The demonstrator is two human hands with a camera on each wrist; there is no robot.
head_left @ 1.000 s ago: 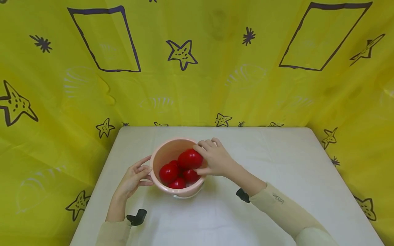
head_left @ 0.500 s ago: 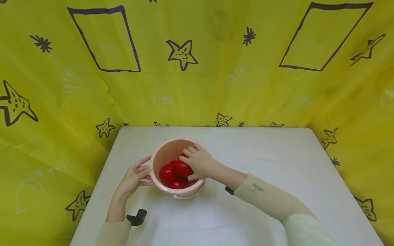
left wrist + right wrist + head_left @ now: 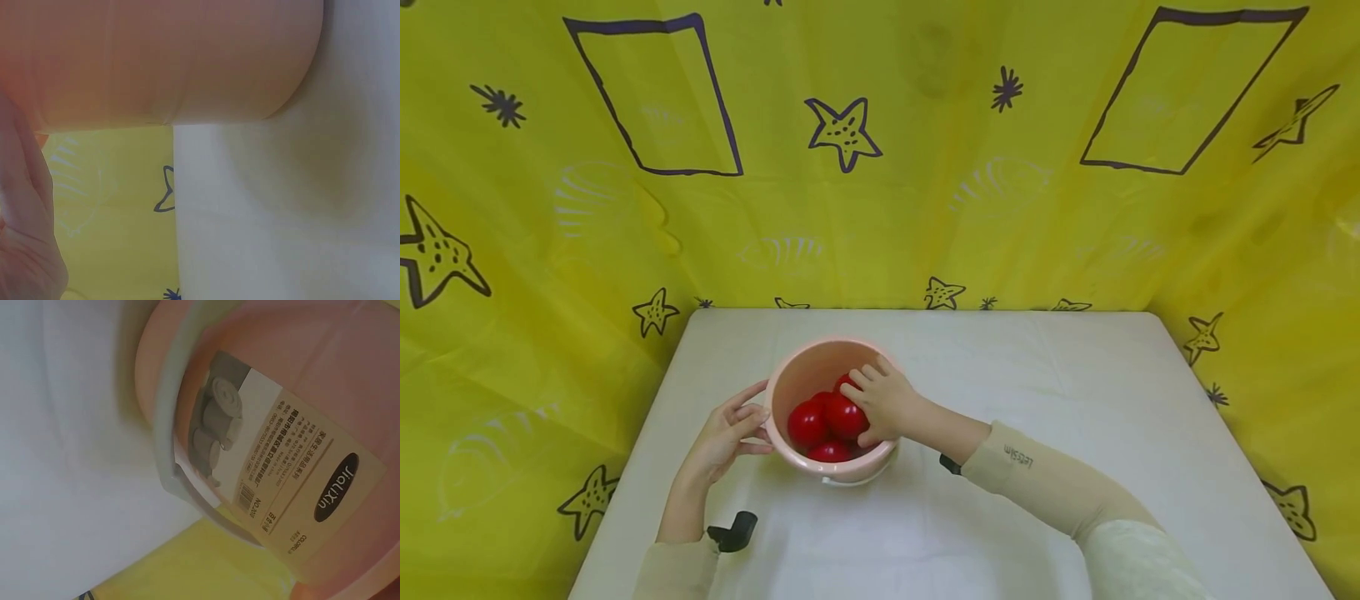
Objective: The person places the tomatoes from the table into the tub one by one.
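Observation:
A pink plastic bucket [image 3: 850, 472] stands on the table, left of its middle. Several glossy red round objects [image 3: 807, 423] lie inside; their exact kind is unclear. My left hand [image 3: 721, 437] grips the bucket's left side at the rim, its thumb on the near side. Reaching over the right rim, my right hand [image 3: 887, 402] holds one red round object [image 3: 847, 418] low in the bucket among the others. Part of that object is hidden by the fingers. In the right wrist view, the bucket's printed label [image 3: 300, 462] and pale handle [image 3: 165, 419] show; the right hand does not.
A white cloth covers the table [image 3: 1015, 375]. A yellow curtain [image 3: 910, 217] with starfish drawings hangs behind it and on both sides. Black wrist pieces [image 3: 733, 532] sit on both sleeves.
My right hand has moved left and down from the right rim into the bucket, lowering the red round object among the others. My left hand and the bucket have stayed put.

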